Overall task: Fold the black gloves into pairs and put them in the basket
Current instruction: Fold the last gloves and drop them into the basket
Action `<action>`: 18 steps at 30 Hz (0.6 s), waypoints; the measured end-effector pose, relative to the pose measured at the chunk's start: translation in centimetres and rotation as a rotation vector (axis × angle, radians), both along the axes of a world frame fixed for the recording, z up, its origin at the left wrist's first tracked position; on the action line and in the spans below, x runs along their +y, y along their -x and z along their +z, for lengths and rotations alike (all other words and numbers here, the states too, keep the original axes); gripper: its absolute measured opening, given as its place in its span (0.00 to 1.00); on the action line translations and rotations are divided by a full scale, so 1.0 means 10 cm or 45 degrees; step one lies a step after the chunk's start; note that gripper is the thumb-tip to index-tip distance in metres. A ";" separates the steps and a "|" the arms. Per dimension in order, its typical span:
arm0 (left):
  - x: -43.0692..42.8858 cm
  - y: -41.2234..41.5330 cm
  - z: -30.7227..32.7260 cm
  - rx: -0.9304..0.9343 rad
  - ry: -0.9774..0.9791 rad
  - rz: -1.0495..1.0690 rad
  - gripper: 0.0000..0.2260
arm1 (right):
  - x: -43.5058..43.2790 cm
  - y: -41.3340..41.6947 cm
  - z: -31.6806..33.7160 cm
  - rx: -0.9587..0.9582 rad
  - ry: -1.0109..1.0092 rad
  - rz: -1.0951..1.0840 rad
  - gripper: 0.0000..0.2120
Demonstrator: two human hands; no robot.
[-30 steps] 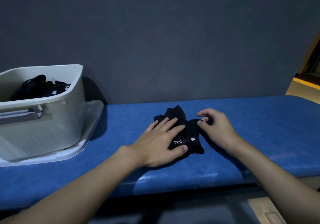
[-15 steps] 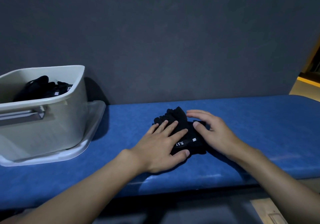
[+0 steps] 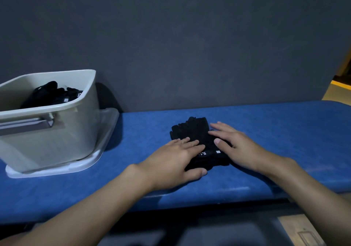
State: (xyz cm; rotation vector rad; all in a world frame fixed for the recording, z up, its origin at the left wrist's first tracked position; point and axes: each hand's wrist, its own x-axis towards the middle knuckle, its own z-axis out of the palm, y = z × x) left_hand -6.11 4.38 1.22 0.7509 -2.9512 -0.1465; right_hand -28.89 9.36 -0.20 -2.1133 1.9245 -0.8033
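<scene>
Pressing down w/ both hands: the left hand lies flat on the near-left part of the black gloves, fingers straight and close together, thumb out along the near edge. Its grip is flat, pinching nothing. The right hand comes in from the right, fingers straight across the stack's right side, thumb tip on the fabric near a small white tag. Grip flat too, nothing curled round. The gloves sit stacked mid-desk on the blue top, finger ends toward the grey wall, white "5.1" lettering peeking out btwn the hands. Well apart to the left, the beige basket stands on a white tray, w/ more dark gloves piled inside.
</scene>
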 end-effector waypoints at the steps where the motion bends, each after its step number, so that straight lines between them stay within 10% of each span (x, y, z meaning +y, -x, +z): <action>1: 0.00 0.01 0.01 -0.001 0.023 -0.009 0.32 | 0.04 -0.01 0.04 -0.009 0.108 -0.008 0.17; 6: 0.05 -0.01 0.05 0.064 0.176 -0.089 0.28 | 0.30 -0.04 0.26 -0.300 0.059 0.222 0.10; 18: 0.06 -0.08 0.08 0.176 0.116 -0.082 0.26 | 0.37 -0.09 0.16 -0.146 0.058 0.178 0.15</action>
